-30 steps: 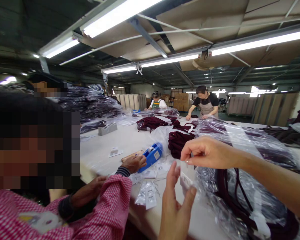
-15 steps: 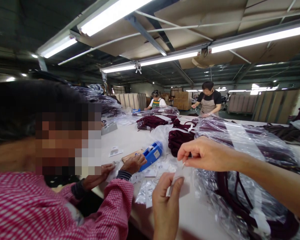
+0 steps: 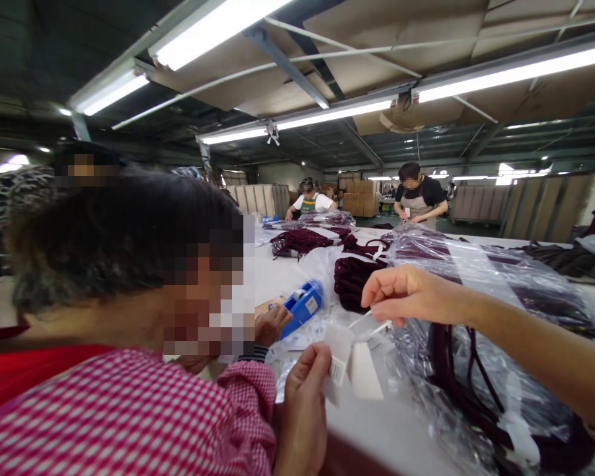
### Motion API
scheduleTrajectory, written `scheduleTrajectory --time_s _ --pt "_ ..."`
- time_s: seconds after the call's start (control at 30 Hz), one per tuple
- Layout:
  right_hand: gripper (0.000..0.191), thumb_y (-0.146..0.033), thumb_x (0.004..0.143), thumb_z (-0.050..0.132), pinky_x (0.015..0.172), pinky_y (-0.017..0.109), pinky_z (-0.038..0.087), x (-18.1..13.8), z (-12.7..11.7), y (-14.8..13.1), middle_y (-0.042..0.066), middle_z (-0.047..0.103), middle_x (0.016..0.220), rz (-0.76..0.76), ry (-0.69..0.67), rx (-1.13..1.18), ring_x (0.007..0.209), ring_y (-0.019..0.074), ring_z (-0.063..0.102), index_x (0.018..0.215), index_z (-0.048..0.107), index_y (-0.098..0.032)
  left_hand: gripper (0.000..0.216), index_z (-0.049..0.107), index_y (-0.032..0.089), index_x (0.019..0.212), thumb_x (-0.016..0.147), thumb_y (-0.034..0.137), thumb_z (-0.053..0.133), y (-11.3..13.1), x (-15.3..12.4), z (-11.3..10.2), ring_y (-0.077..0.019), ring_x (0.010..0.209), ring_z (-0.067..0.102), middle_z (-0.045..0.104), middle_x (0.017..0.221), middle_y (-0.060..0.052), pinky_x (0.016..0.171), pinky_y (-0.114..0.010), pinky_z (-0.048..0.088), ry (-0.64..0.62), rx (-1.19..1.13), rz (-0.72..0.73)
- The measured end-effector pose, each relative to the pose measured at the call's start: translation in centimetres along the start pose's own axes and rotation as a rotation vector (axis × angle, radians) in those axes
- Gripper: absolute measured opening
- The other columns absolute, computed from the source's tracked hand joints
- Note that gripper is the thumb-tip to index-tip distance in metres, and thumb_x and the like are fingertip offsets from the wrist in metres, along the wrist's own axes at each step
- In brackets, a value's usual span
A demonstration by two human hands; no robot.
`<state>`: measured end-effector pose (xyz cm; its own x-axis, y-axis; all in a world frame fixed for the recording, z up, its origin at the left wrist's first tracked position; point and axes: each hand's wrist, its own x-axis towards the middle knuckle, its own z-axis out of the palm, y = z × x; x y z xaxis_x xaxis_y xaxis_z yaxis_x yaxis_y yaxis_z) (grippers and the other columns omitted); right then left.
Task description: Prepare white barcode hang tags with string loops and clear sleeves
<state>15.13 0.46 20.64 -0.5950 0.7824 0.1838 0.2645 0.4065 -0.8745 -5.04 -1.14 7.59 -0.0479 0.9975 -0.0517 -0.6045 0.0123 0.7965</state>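
Note:
Near the middle of the head view, my left hand (image 3: pixel 305 390) is closed, thumb and fingers pinching a small white tag with a barcode (image 3: pixel 337 369). Beside it hangs a blank white card (image 3: pixel 367 373) over the table; whether the two are joined is unclear. Higher and to the right, my right hand (image 3: pixel 406 294) is closed in a pinch on a thin white string (image 3: pixel 361 320), which runs down toward the tags. A clear plastic bag holding dark maroon garments (image 3: pixel 446 390) lies just below my right forearm.
At the left, a co-worker in a pink checked sleeve (image 3: pixel 178 410) leans close, one hand (image 3: pixel 272 322) at a blue tape dispenser (image 3: pixel 305 305). Bundled maroon garments (image 3: pixel 352 281) lie on the white table (image 3: pixel 342 423). Two people stand across the table, and another is partly visible behind the co-worker.
My left hand has moved slightly left and down, and the tags have spread apart. My right hand has drawn the string up and right. The co-worker's head has moved right.

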Motion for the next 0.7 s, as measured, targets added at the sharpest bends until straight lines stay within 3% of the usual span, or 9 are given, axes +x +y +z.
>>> scheduleTrajectory --time_s 0.13,0.3,0.43,0.57,0.7 --pt "0.014 -0.022 0.083 0.065 0.047 0.016 0.037 -0.2 -0.2 1.0 0.000 0.068 0.077 -0.010 0.042 0.098 0.048 0.0030 0.049 0.095 0.062 -0.014 0.024 0.069 0.016 0.089 0.067 0.024 0.074 0.4 -0.9 0.8 -0.0182 0.083 0.067 0.072 0.094 -0.005 0.069 -0.026 0.054 0.054 -0.109 -0.109" --pt "0.012 -0.019 0.084 0.064 0.050 0.017 0.042 -0.6 0.2 1.4 0.004 0.072 0.089 -0.023 0.001 0.219 0.040 -0.0003 0.044 0.095 0.062 -0.015 0.020 0.072 0.014 0.091 0.076 0.018 0.059 0.6 -1.6 1.8 -0.0285 0.087 0.069 0.075 0.087 -0.007 0.079 -0.044 0.058 -0.043 -0.213 -0.235" --pt "0.015 -0.019 0.082 0.067 0.062 0.023 0.052 -0.8 0.6 1.9 0.003 0.072 0.087 -0.039 0.026 0.333 0.041 0.0003 0.040 0.095 0.063 -0.016 0.016 0.072 0.015 0.086 0.079 0.013 0.058 -0.1 -1.5 1.9 -0.0270 0.088 0.070 0.075 0.079 -0.006 0.081 -0.041 0.059 -0.093 -0.226 -0.308" --pt "0.018 -0.023 0.080 0.069 0.056 0.022 0.052 -1.2 0.7 2.3 0.005 0.071 0.093 -0.023 0.028 0.402 0.040 0.0007 0.036 0.095 0.064 -0.016 0.017 0.071 0.013 0.093 0.082 0.016 0.059 -1.0 -1.4 1.7 -0.0242 0.087 0.071 0.075 0.075 -0.006 0.082 -0.035 0.059 -0.155 -0.238 -0.383" --pt "0.013 -0.018 0.082 0.065 0.049 0.018 0.049 -1.6 0.5 2.4 0.005 0.071 0.096 -0.024 0.024 0.418 0.038 -0.0012 0.035 0.094 0.063 -0.016 0.027 0.068 0.017 0.109 0.084 0.020 0.059 -1.3 -1.6 1.6 -0.0246 0.086 0.071 0.076 0.085 -0.005 0.079 -0.037 0.059 -0.136 -0.248 -0.406"
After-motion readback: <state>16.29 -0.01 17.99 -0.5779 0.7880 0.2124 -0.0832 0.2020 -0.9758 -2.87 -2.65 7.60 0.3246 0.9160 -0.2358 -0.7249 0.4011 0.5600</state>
